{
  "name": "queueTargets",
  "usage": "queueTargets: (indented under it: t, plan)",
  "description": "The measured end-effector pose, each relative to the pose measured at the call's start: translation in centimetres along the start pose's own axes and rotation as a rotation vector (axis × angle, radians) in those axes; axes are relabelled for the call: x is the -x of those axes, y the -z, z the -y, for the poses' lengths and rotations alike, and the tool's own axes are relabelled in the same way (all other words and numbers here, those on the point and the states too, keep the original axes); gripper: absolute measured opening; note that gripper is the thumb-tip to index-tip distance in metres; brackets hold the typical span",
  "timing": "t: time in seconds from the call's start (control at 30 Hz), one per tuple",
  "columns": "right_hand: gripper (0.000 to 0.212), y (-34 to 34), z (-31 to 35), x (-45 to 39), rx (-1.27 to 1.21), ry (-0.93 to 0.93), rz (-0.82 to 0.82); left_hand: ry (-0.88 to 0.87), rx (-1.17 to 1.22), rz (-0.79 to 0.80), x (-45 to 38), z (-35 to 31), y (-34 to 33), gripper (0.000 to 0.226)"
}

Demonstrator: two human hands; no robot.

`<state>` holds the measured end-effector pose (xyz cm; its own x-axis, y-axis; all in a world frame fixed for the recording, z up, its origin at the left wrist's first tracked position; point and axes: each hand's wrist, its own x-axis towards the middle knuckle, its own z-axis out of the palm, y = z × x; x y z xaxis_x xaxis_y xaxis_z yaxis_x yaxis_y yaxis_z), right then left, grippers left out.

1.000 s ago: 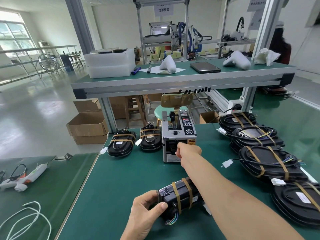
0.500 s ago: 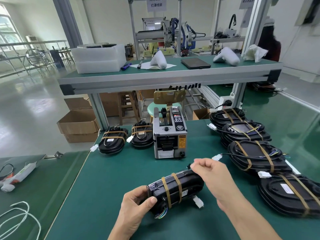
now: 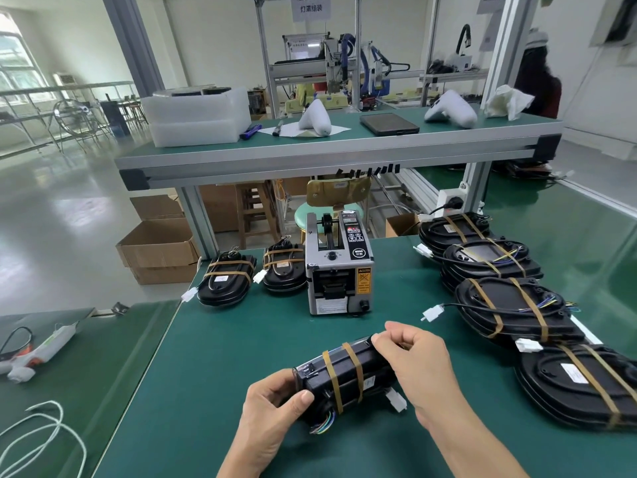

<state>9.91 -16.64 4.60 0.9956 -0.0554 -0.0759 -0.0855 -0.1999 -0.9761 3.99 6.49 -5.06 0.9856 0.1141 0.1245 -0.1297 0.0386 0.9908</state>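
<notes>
The thumb and forefinger (image 3: pixel 380 340) of the right hand (image 3: pixel 420 367) were seen pressed together in a pinch on the far top corner of a black unit (image 3: pixel 348 374), the other fingers being curled loosely behind them; whether anything small was held between the tips could not be made out. The near end of the unit was gripped by the left hand (image 3: pixel 272 408), its thumb (image 3: pixel 300 396) laid on the side face and its fingers wrapped underneath. The unit was held tilted just above the green bench mat (image 3: pixel 224 357), close to the front edge and between the two hands; it was bound by two tan bands (image 3: pixel 355 367); coloured wires (image 3: pixel 322 424) were seen trailing from its near end and a white connector (image 3: pixel 396 400) hung beside it. A grey tape dispenser (image 3: pixel 339 270) was stood upright beyond the hands; two banded units (image 3: pixel 225 281) were laid flat to its left, and a row of stacked banded units (image 3: pixel 517 308) was ranged along the right side of the mat. A raised shelf (image 3: pixel 310 150) was set across the back, with an open cardboard box (image 3: pixel 158 246) on the floor to the left.
</notes>
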Motion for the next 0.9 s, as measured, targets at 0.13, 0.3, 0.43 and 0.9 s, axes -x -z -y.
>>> queueTargets:
  t: [0.13,0.3,0.43,0.9]
  plan:
    - [0.015,-0.1,0.0,0.0,0.017,0.001,-0.014,-0.003,0.016,0.003,0.0,-0.2,-0.2,0.061]
    - [0.014,-0.3,0.0,0.0,0.012,-0.004,-0.036,-0.008,0.021,0.001,0.1,-0.3,-0.2,0.063]
    - [0.016,-0.3,-0.1,-0.1,-0.044,-0.030,-0.045,-0.008,0.026,0.001,0.0,-0.4,-0.2,0.064]
    - [0.019,-1.1,-0.6,0.3,0.000,-0.004,-0.106,-0.002,0.030,0.007,0.1,-0.3,-0.1,0.063]
